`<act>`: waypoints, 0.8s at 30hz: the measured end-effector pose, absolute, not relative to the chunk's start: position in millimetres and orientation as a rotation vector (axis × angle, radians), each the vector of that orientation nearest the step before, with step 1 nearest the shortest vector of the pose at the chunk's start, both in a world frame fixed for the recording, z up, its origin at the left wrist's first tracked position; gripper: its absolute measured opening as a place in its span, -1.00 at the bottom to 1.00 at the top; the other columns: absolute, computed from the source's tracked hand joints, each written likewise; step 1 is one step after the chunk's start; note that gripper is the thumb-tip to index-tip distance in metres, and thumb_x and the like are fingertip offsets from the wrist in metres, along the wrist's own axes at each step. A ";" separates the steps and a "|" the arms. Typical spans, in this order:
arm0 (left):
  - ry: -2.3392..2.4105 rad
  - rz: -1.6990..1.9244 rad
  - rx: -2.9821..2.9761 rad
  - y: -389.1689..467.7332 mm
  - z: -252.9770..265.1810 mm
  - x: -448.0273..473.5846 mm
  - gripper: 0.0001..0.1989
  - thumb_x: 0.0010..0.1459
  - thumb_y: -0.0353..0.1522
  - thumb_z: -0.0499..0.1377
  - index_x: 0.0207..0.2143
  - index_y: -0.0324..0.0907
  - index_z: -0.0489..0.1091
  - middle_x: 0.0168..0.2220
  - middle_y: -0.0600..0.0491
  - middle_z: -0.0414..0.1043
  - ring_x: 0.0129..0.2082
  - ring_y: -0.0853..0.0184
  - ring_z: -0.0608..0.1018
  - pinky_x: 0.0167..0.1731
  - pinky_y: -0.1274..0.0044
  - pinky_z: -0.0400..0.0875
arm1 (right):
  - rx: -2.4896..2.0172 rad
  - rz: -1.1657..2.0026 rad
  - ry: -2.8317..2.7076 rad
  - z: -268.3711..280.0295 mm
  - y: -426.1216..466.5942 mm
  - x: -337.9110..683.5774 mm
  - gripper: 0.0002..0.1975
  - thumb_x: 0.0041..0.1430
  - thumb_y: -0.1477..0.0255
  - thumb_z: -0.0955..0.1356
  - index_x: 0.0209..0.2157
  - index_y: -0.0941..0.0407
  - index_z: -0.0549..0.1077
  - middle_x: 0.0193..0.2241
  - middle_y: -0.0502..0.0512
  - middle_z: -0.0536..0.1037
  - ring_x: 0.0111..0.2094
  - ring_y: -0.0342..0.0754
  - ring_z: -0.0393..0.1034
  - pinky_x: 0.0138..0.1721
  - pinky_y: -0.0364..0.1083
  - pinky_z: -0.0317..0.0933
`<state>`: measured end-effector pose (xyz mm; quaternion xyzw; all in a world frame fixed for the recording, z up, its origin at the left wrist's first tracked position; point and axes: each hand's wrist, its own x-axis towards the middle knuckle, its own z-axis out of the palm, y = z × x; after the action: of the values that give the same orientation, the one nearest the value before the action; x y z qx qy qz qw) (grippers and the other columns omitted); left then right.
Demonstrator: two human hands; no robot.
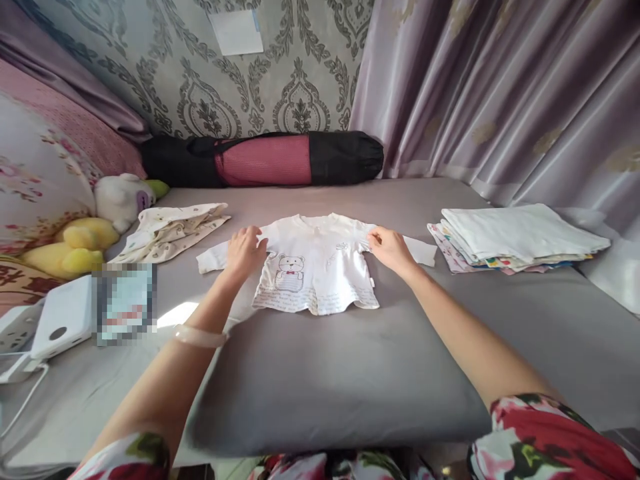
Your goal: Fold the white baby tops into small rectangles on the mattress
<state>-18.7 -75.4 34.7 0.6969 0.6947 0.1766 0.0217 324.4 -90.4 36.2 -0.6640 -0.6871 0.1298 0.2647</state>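
A small white long-sleeved baby shirt (320, 267) lies spread on the grey bed surface, its neckline facing away from me. A bear drawing is printed on its left side, and rows of lettering run along the hem. My left hand (245, 252) is at the left shoulder and sleeve, with curled fingers closed on the fabric. On the opposite side, my right hand (389, 249) pinches the cloth where the right sleeve meets the body. Both cuffs stick out past my hands.
At right is a stack of folded clothes (520, 233); at left, a crumpled patterned garment (175, 230). A black and pink rolled bag (265, 160) lies along the wall. Plush toys (75, 247), a white power bank (65, 317) and a blurred packet (126, 303) are on the left.
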 end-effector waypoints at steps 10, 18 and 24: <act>2.157 0.437 1.802 -158.8 31.7 -23.6 -0.76 0.13 -0.19 0.06 -0.36 -0.13 0.43 -0.40 0.00 0.52 -0.34 0.20 0.53 -0.37 0.49 0.30 | -1.997 0.658 -1.952 24.6 -159.8 322.4 -0.65 0.06 0.17 0.30 -0.65 0.09 0.34 -0.71 -0.07 0.33 -0.63 -0.17 0.15 -0.58 -0.17 -0.09; 1.903 0.654 1.473 -171.5 34.1 -18.4 -0.68 0.08 -0.09 0.12 -0.29 -0.16 0.36 -0.57 0.11 0.44 -0.54 0.30 0.48 -0.51 0.53 0.24 | -1.913 0.629 -1.944 27.2 -171.0 314.5 -0.77 0.10 0.22 0.29 -0.53 0.05 0.31 -0.62 -0.08 0.43 -0.55 -0.12 0.29 -0.51 -0.17 0.03; 1.692 0.766 1.432 -175.1 35.7 -27.4 -0.54 0.03 -0.05 0.16 -0.12 -0.15 0.29 -0.57 0.18 0.38 -0.58 0.37 0.40 -0.55 0.57 0.18 | -1.928 0.681 -1.782 25.3 -169.0 315.6 -0.85 0.10 0.26 0.28 -0.43 0.03 0.26 -0.71 -0.16 0.31 -0.65 -0.13 0.20 -0.54 -0.16 0.00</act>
<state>-27.4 -175.1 35.7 0.5629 0.6651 0.3010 0.3876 315.6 -169.0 25.3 -0.6946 -0.6419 0.2452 0.2132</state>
